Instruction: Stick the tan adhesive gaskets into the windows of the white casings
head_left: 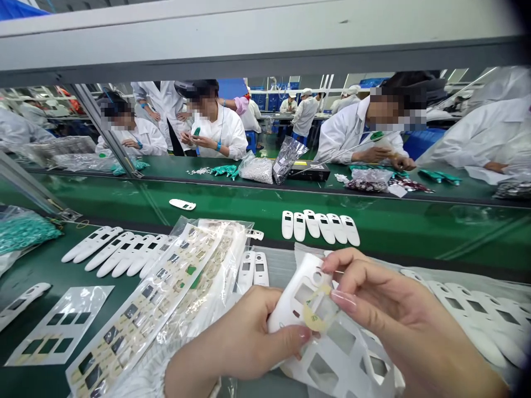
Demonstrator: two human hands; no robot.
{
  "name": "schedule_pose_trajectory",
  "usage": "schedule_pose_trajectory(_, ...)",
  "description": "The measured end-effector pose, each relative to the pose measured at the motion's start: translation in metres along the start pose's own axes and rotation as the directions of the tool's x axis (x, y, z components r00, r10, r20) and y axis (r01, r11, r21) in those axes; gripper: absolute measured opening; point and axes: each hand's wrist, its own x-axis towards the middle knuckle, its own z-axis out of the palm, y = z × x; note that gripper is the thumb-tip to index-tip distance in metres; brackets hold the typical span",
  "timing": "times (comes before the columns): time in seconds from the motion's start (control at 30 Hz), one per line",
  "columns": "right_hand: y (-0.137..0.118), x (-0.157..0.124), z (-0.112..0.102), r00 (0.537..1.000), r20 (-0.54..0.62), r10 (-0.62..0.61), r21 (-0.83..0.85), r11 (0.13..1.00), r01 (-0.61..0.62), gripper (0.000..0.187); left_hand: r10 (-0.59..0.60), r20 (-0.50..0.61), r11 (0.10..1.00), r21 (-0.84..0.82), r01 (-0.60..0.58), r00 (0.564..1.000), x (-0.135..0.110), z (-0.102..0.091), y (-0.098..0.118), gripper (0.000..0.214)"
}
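My left hand (pixel 236 337) grips a white plastic device casing (pixel 286 298) low in the view, with the thumb across its front. My right hand (pixel 394 315) is raised beside it, and its thumb and fingertips pinch a small clear film window with a yellowish rim (pixel 318 309) against the casing's face. Under both hands lies a white sheet with rectangular cut-outs (pixel 340 359). To the left, a long strip of printed labels (pixel 145 309) in clear plastic bags (pixel 215 282) lies near my left wrist.
White casings stand in rows on the green bench (pixel 41 276) and beyond the bags (pixel 319 226). A grey metal frame bar (pixel 265 55) crosses above. Across the bench, co-workers in white coats (pixel 360 130) handle small parts among bags and a black box (pixel 309 171).
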Motion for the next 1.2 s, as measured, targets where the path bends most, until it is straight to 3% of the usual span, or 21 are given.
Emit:
schedule_pose_trajectory(0.17, -0.001, 0.004, 0.001, 0.998, -0.042, -0.043, -0.081, 0.996, 0.040, 0.017, -0.016, 0.013, 1.000, -0.019, 0.017, 1.000, -0.001, -0.001, 0.001, 0.032)
schedule_pose_trajectory(0.37, 0.002, 0.004, 0.002, 0.998, -0.016, -0.053, -0.099, 0.994, 0.052, 0.014, -0.015, 0.040, 1.000, -0.023, 0.016, 0.999, -0.005, 0.001, 0.001, 0.030)
schedule_pose_trajectory(0.63, -0.009, -0.006, 0.016, 0.993, -0.092, 0.076, -0.034, 0.996, -0.079, 0.018, 0.008, 0.070, 0.998, -0.069, -0.003, 0.998, -0.006, 0.001, 0.003, 0.031)
schedule_pose_trajectory(1.2, -0.008, -0.004, 0.018, 0.991, -0.125, -0.038, -0.124, 0.992, 0.023, 0.012, 0.025, 0.076, 0.997, -0.077, -0.019, 0.997, -0.008, 0.001, 0.008, 0.023)
